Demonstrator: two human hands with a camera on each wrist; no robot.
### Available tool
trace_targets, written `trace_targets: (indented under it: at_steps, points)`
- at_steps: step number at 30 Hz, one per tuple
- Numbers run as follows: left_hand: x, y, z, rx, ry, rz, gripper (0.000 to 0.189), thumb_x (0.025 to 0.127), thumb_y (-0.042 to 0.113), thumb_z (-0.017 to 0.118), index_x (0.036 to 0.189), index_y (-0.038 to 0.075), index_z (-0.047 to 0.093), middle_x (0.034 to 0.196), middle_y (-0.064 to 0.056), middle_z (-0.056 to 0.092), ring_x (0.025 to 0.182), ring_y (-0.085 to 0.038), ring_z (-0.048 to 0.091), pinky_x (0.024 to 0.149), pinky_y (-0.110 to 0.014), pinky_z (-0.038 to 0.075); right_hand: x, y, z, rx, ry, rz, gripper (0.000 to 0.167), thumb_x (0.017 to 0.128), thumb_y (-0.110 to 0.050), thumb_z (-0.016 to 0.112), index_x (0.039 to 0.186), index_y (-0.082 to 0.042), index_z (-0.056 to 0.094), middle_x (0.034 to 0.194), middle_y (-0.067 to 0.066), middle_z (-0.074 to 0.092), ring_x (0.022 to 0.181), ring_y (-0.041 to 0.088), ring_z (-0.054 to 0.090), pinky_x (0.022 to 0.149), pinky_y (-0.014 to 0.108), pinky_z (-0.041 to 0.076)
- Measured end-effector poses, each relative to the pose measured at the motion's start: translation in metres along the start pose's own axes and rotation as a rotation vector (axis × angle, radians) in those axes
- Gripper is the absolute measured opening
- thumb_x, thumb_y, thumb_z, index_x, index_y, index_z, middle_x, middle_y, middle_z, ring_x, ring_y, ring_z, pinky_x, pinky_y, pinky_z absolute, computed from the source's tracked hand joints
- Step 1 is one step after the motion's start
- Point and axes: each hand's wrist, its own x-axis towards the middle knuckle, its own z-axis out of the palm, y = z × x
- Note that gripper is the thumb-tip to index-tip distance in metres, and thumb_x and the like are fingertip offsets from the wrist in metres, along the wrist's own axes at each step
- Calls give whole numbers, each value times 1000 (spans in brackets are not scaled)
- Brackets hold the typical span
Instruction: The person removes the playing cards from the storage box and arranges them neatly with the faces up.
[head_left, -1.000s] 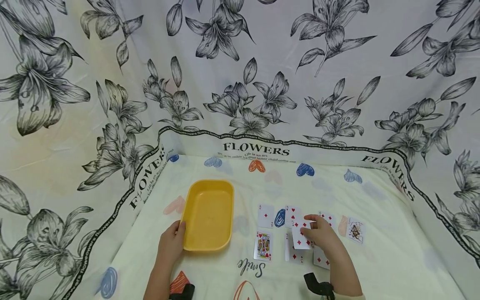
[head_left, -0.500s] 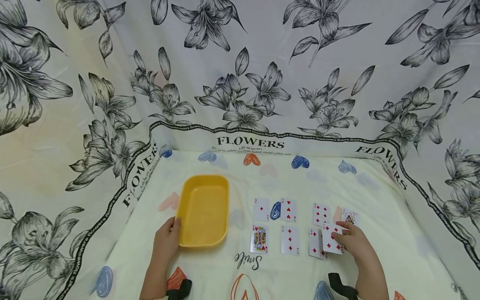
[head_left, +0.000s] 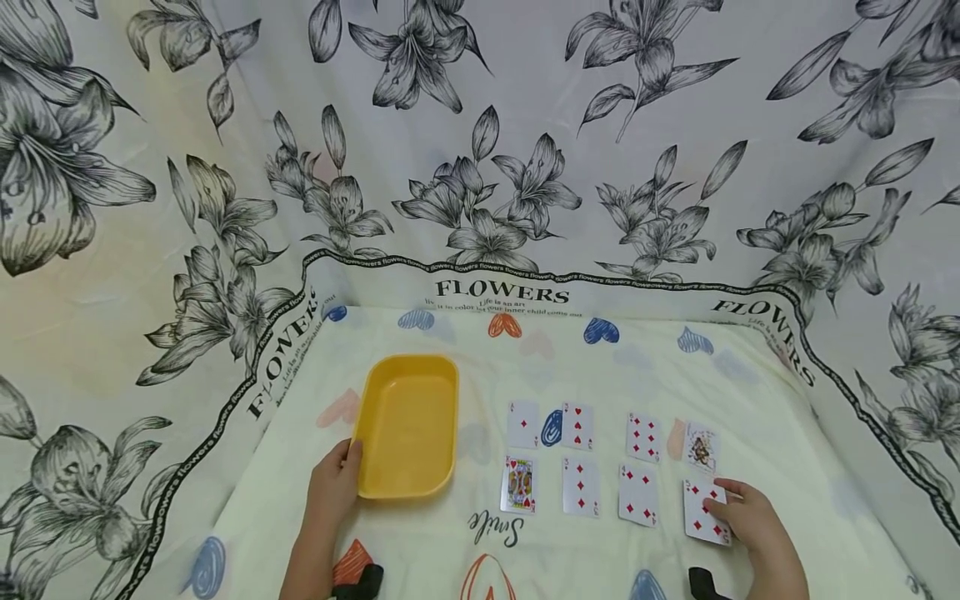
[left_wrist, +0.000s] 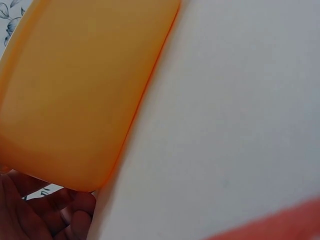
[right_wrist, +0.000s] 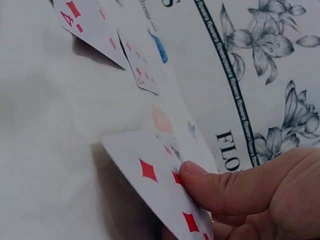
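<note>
My left hand grips the left rim of a yellow plastic tray, thumb at the edge; the left wrist view shows curled fingers under its corner. My right hand pinches a diamonds playing card at its right side. In the right wrist view the thumb presses on the face of this card, whose near edge stands tilted over a shadow on the cloth. Left of it lies the four of diamonds, and just behind it a picture card.
Other cards lie face up in two rows: ace of diamonds, three of hearts, six of diamonds, king of hearts and three of diamonds. Flower-printed curtain closes off the back and sides of the cloth.
My right hand has carried the diamonds card rightward, from over the middle cards, past the four of diamonds, to the right end of the front row. My left hand stays on the tray.
</note>
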Motion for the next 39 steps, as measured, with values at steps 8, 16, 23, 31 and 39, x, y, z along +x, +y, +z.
trace_targets:
  at_steps: [8, 16, 23, 31, 39]
  points:
    - [0, -2, 1, 1, 0, 6, 62, 111, 47, 35, 144, -1, 54, 119, -20, 67, 96, -30, 61, 88, -50, 47, 3, -1, 3, -189, 122, -48, 60, 86, -11, 76, 129, 19, 47, 121, 42, 53, 109, 52, 54, 92, 61, 41]
    - [-2, -3, 3, 0, 5, 13, 61, 111, 47, 35, 144, -2, 54, 121, -22, 66, 96, -30, 61, 88, -51, 47, 3, -3, 11, -363, 240, -54, 50, 80, -11, 80, 114, 16, 57, 104, 37, 60, 95, 47, 59, 81, 56, 46]
    - [-1, -3, 3, 5, 9, 25, 60, 111, 46, 35, 143, -2, 54, 119, -21, 67, 94, -29, 62, 87, -51, 48, 5, -5, 11, -396, 228, -57, 47, 80, -13, 81, 110, 15, 58, 98, 33, 61, 92, 45, 59, 80, 56, 45]
    - [5, 2, -2, -10, 19, 23, 62, 110, 48, 35, 142, -1, 56, 116, -20, 67, 93, -29, 60, 87, -49, 47, 12, -11, 13, -389, 239, -71, 52, 84, -14, 79, 120, 16, 55, 107, 36, 60, 96, 45, 57, 83, 57, 45]
    - [2, 1, 0, 27, 38, 35, 57, 111, 42, 39, 136, -5, 61, 112, -21, 69, 90, -30, 61, 84, -48, 48, 5, 0, 14, -371, 246, -98, 52, 84, -14, 78, 119, 16, 55, 102, 32, 61, 93, 43, 58, 82, 57, 45]
